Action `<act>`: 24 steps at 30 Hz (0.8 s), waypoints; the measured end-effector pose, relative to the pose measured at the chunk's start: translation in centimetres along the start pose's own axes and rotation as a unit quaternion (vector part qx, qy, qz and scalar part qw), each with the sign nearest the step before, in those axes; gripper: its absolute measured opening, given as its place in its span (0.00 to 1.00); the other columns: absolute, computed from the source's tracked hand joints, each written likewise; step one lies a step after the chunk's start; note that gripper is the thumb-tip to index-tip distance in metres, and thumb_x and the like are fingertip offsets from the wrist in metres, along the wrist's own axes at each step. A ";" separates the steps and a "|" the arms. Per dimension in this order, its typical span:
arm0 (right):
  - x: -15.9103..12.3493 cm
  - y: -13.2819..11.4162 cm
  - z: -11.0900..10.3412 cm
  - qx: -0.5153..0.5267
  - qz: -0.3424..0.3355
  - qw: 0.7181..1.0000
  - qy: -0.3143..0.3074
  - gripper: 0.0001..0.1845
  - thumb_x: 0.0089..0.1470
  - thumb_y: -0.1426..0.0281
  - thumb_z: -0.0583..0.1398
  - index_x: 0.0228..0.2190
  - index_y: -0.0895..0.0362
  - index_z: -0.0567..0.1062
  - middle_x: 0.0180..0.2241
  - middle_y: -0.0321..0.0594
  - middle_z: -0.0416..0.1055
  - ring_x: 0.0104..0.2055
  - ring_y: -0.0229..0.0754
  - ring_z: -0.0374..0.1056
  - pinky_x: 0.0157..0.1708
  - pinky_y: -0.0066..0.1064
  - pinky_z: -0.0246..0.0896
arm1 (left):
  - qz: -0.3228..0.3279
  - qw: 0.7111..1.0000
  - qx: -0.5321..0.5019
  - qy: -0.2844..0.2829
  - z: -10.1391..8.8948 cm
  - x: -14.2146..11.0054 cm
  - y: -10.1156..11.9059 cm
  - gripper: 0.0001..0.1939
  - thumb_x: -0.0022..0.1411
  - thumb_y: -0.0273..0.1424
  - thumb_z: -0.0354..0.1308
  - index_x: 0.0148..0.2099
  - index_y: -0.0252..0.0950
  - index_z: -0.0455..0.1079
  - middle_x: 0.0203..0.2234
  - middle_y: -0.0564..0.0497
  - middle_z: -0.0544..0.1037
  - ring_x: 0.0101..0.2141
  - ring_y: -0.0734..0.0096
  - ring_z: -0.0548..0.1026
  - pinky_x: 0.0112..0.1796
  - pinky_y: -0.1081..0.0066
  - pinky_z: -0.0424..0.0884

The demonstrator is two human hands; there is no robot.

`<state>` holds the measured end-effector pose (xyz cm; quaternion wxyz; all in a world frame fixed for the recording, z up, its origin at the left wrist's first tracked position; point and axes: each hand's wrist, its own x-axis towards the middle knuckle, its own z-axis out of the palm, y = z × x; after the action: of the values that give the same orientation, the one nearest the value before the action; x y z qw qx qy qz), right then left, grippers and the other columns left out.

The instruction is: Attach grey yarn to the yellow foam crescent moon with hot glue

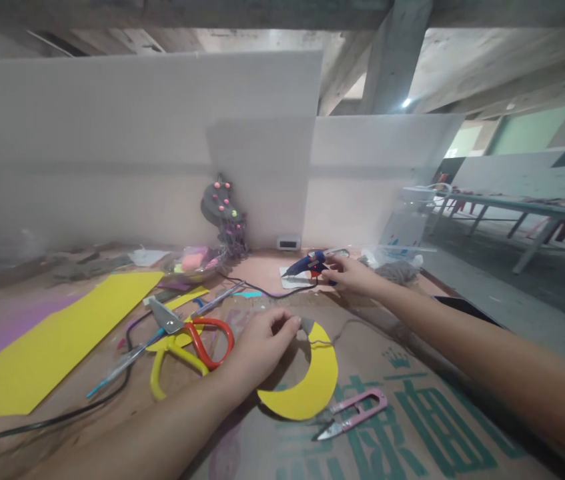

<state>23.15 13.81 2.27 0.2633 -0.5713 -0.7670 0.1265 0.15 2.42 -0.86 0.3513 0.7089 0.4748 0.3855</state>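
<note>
Pinched in my left hand (275, 337) is the grey upper tip of a yellow crescent moon cutout (319, 380), with a thin grey yarn across its upper part. My right hand (345, 273) reaches to the back of the table, its fingers around the handle end of a blue hot glue gun (305, 265). The gun's nozzle points left over a small white card (289, 280). Pink thread snips (357, 413) lie just below the crescent. Left of my left hand are red-handled scissors (212, 340) and a yellow-handled tool (157, 373).
A long yellow sheet (67, 340) covers the left side. Pens (122, 367) and a black cord (57, 420) lie near the scissors. Behind stand a clear bowl of pink and yellow pieces (195, 260), a dark crescent with coloured balls (222, 203) and a small white display device (289, 243).
</note>
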 end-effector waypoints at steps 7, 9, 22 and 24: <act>1.0 -0.7 2.2 -0.034 0.059 0.997 0.040 0.13 0.47 0.65 0.66 0.34 0.61 0.76 0.31 0.48 0.77 0.34 0.47 0.72 0.32 0.29 0.61 | 0.005 1.000 0.001 -0.004 0.0 0.1 0.1 0.16 0.62 0.41 0.50 0.29 0.35 0.67 0.23 0.53 0.71 0.30 0.68 0.70 0.31 0.72 0.62; 1.1 -0.6 2.6 -0.024 0.077 0.996 0.042 0.11 0.49 0.65 0.64 0.30 0.61 0.77 0.26 0.46 0.76 0.30 0.45 0.71 0.28 0.29 0.59 | 0.005 1.000 0.000 -0.005 0.0 0.1 0.1 0.16 0.62 0.40 0.50 0.29 0.35 0.67 0.23 0.53 0.70 0.29 0.69 0.69 0.31 0.72 0.61; -4.2 -2.3 -2.1 0.169 0.001 0.986 0.002 0.18 0.56 0.61 0.56 0.42 0.59 0.76 0.28 0.41 0.75 0.30 0.40 0.71 0.32 0.29 0.64 | 0.024 1.000 -0.016 0.003 -0.1 0.1 -0.6 0.16 0.64 0.39 0.47 0.31 0.35 0.68 0.25 0.53 0.73 0.30 0.69 0.71 0.32 0.72 0.62; -6.7 -2.8 -2.8 0.154 -0.016 0.988 0.021 0.18 0.54 0.57 0.58 0.40 0.57 0.76 0.26 0.39 0.74 0.31 0.42 0.70 0.33 0.31 0.64 | 0.024 1.000 -0.017 0.008 -0.1 0.1 -0.6 0.16 0.65 0.39 0.47 0.31 0.36 0.68 0.25 0.54 0.73 0.30 0.70 0.70 0.32 0.72 0.62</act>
<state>23.83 6.36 4.19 0.3660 -0.5143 -0.7416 0.2269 -0.19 2.73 -1.29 0.3500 0.7107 0.4541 0.4076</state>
